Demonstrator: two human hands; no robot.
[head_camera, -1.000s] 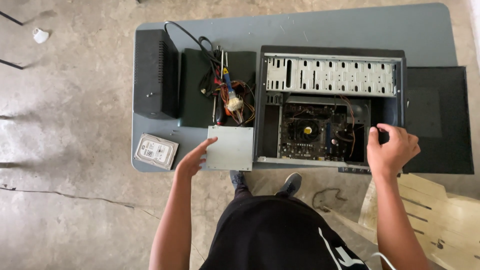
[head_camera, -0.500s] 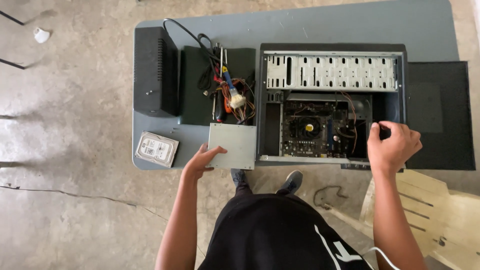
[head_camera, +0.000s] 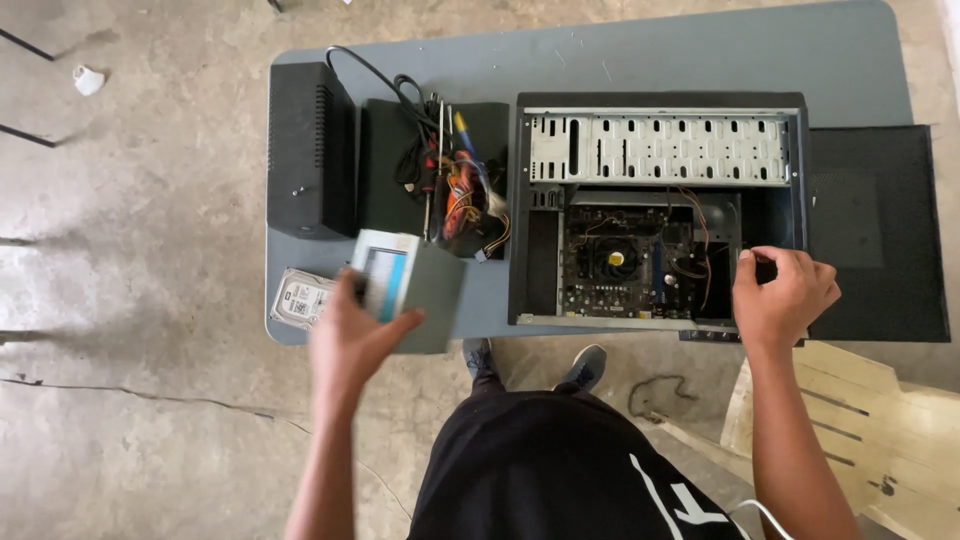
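Grey surface carries the open computer case, right hand curled on its edge; left hand fingers clamp the grey metal box lifted over the hard drive, where a slip could drop it.

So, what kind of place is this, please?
Probably an informal computer repair spot: an opened computer case lies on a grey table, a hard drive sits beside it, and the floor is bare cracked concrete.
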